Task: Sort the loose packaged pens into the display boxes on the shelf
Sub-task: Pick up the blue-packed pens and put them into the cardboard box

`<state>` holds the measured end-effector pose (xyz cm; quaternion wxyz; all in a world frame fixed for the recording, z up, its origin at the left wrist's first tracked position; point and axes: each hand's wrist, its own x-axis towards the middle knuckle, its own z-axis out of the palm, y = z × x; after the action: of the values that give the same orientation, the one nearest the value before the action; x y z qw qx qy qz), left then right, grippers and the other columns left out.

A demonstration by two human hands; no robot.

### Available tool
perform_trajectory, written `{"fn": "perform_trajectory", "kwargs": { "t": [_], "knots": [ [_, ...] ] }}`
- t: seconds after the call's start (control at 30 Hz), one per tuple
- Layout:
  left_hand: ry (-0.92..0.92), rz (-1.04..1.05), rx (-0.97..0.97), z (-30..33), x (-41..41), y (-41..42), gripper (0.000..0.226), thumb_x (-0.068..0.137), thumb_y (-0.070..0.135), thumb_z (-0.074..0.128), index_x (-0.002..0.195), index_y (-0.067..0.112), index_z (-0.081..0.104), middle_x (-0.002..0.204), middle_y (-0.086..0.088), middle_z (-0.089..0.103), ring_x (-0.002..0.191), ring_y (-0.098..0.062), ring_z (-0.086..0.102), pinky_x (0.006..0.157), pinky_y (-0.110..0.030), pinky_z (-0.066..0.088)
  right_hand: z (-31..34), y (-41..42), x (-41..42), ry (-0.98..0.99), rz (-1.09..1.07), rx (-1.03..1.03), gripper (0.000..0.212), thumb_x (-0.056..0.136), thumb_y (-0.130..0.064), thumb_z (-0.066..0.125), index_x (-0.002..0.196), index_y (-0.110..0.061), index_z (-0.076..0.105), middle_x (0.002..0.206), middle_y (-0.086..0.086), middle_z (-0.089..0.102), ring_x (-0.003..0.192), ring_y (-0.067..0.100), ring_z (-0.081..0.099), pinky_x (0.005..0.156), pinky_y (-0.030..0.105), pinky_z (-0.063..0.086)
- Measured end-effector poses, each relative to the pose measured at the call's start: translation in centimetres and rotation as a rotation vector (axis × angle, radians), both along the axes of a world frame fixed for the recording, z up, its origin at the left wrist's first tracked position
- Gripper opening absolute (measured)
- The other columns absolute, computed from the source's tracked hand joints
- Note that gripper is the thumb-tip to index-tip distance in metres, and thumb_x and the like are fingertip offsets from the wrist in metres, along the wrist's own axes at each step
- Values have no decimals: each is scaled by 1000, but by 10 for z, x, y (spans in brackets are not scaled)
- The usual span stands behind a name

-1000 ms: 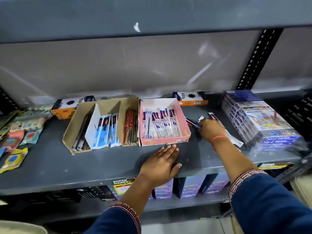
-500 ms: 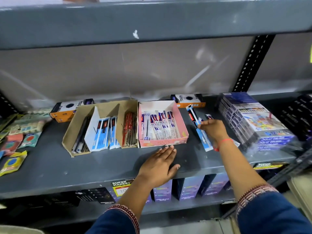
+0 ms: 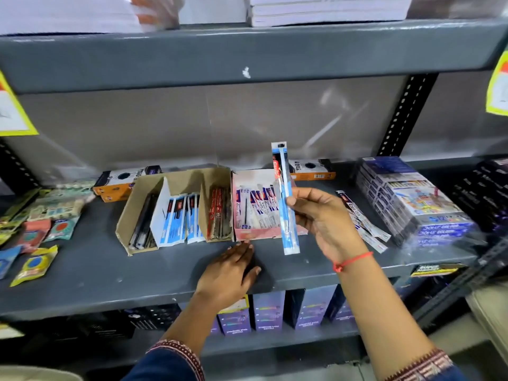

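Note:
My right hand [image 3: 325, 220] holds a blue-and-white packaged pen [image 3: 284, 199] upright in the air, in front of the pink display box [image 3: 270, 232], which holds white pen packets. Left of it stands a brown cardboard display box [image 3: 176, 182] with compartments of dark pens, blue packets and red pens. My left hand [image 3: 231, 272] rests flat on the grey shelf [image 3: 96, 270], fingertips at the pink box's front edge. A few loose packaged pens [image 3: 362, 224] lie on the shelf to the right of my right hand.
A stack of wrapped colour-pencil boxes [image 3: 412, 199] stands at the right. Two orange-and-black boxes [image 3: 121, 182] lie behind the display boxes. Small packets [image 3: 35, 232] are spread at the left. The upper shelf [image 3: 247, 53] overhangs; purple boxes [image 3: 268, 312] stand below.
My right hand has picked up the blue packaged pen from the shelf at the right and raised it upright in front of the pink box. My left hand has stayed put.

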<state>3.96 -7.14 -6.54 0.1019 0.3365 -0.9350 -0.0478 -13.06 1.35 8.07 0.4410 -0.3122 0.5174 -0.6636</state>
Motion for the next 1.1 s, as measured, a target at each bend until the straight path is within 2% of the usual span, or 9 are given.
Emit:
{"fn": "perform_trajectory", "kwargs": {
  "t": [0.17,0.37,0.67,0.8,0.93,1.1],
  "knots": [
    [-30,74,3,-5,23,-6,60,93,52,26,141,17,20,152,1,22,138,-14,19,110,-28,18,4,-6,18,2,78,-44,22,82,7,59,78,-12,70,61,-9,73,56,1,65,56,11,54],
    [-43,68,9,-10,24,-9,62,92,54,20,142,18,16,153,-1,19,139,-15,15,110,-26,10,3,-11,27,13,102,-68,22,81,8,58,81,-10,69,61,-9,73,56,0,66,56,11,55],
    [-13,47,13,-9,25,-9,61,93,51,24,142,16,17,153,-3,19,139,-15,13,109,-23,1,3,-15,31,34,93,-67,25,81,8,60,77,-14,71,69,-7,73,61,3,66,58,12,55],
    [-29,47,29,-6,28,-9,61,93,52,22,143,18,13,154,-1,14,140,-14,9,110,-24,2,1,-23,38,26,113,-39,25,81,10,59,77,-13,67,56,-9,72,52,0,66,53,11,54],
    [-1,84,-29,-4,48,-7,59,94,50,25,142,16,19,152,-1,21,138,-14,16,108,-21,1,-4,-39,52,56,119,3,29,81,12,59,77,-16,63,49,-9,68,47,-3,63,50,10,53],
    [10,174,-6,-1,101,-17,59,94,49,26,142,17,16,153,-2,18,139,-14,12,106,-21,-3,-6,-67,75,97,97,78,32,81,15,57,74,-16,56,67,5,59,48,1,58,47,10,50]
  ]
}}
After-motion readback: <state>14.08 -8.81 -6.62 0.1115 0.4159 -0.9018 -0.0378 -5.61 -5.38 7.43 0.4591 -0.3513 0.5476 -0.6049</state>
